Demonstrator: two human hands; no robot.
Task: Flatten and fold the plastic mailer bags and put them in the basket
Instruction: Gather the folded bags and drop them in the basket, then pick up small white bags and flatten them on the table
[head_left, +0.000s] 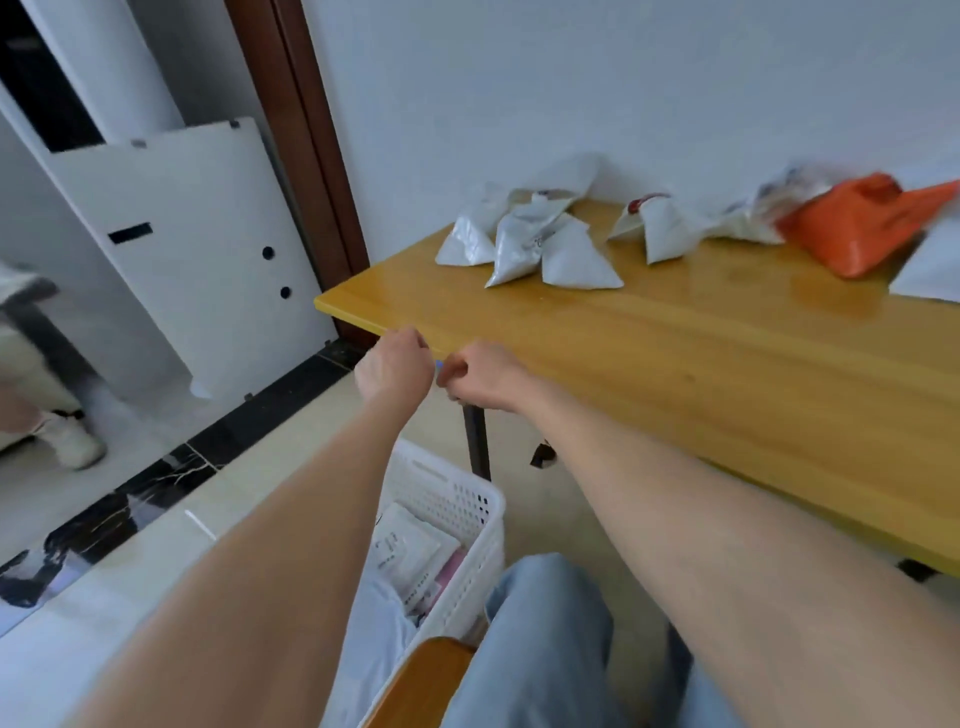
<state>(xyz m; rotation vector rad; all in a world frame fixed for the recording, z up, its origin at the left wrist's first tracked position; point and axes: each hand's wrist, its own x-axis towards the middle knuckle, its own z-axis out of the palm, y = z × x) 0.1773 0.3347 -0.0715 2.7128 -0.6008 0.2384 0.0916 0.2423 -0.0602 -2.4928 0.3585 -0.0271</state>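
Note:
Several white mailer bags (524, 244) folded into triangles lie at the back of the yellow wooden table (675, 358), with another white one (662, 228) further right. Beside that one lie an orange mailer (857, 228) and a flat white one (932, 265) at the right edge. On the floor below stands a white perforated basket (457, 486) with flat mailers (410, 551) inside. My left hand (395, 366) and my right hand (485, 374) meet at the table's front left corner, fingers curled. A small blue thing (440, 364) shows between them at my right fingertips; I cannot tell what it is.
A white board (208, 249) leans against the wall left of the table, by a brown door frame (306, 156). The dark table leg (475, 441) stands behind the basket. A wooden chair seat (426, 680) is under my jeans-clad leg. A person's white shoe (78, 441) is at the far left.

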